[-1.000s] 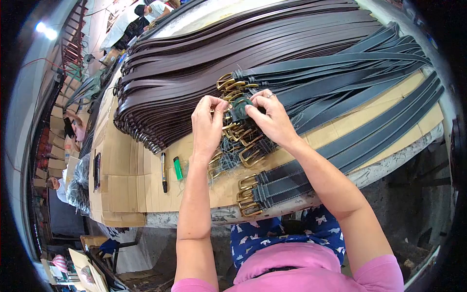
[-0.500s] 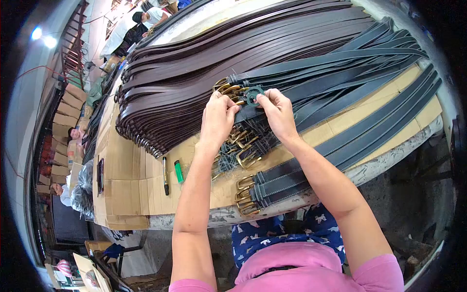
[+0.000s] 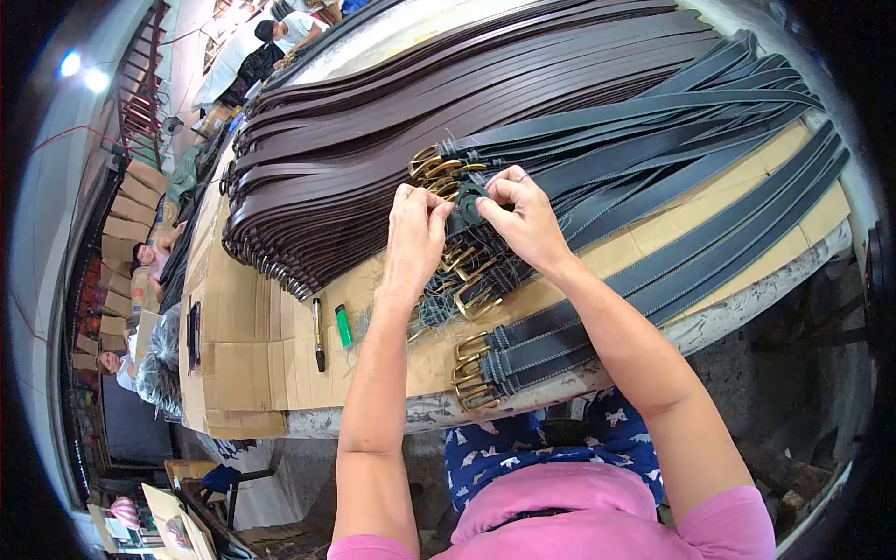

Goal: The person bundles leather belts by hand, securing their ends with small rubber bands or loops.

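Observation:
My right hand (image 3: 525,221) pinches a small dark green ring-shaped piece (image 3: 469,203) above a heap of dark belts with brass buckles (image 3: 437,168). Close to its left edge, my left hand (image 3: 414,231) has its thumb and fingers pressed together; what they hold is too small to make out. Loose threads and more brass buckles (image 3: 471,297) lie beneath both hands. Three or so dark stitched belts (image 3: 644,289) stretch along the near side, their buckles (image 3: 473,364) toward me.
Behind is a wide stack of dark brown belts (image 3: 355,159). A green lighter (image 3: 343,329) and a black pen (image 3: 319,336) lie on cardboard (image 3: 245,373) at the left. Several people sit farther off, one a person in white (image 3: 297,32) at the top.
The green ring piece has shifted slightly left and down and is turned more edge-on. My right hand has moved a little left with it; my left hand stays almost in place.

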Demonstrator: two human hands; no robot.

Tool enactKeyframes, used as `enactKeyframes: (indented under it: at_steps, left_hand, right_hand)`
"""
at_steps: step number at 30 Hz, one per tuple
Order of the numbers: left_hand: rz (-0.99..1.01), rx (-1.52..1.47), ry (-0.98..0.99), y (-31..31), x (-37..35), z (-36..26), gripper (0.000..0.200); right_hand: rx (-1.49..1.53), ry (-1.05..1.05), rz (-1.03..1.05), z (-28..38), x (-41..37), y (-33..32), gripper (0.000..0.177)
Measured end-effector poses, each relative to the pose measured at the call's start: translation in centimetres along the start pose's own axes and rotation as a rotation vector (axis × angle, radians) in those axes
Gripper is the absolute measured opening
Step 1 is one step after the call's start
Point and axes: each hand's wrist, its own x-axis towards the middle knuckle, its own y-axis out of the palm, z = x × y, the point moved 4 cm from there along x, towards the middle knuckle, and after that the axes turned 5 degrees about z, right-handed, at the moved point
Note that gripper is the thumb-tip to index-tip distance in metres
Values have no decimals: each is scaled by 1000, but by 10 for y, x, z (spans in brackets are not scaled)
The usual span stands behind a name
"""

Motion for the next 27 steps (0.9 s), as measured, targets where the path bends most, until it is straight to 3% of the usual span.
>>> enactKeyframes:
  at_steps: [9, 13, 17, 27]
  left_hand:
    - [-17, -10, -6, -4, -1, -3, 17]
    - [29, -93, -112, -15, -5, -6, 17]
    - [88, -316, -181, -20, -14, 3, 17]
    - [141, -286, -142, -26, -22, -2, 16]
  right_hand:
    - [-34, -41, 22, -2, -1, 2, 18]
    - [5, 88, 39, 2, 2, -4, 19]
    - [64, 35, 161, 6, 1, 0, 21]
    - [-32, -134, 247, 7, 0, 6, 20]
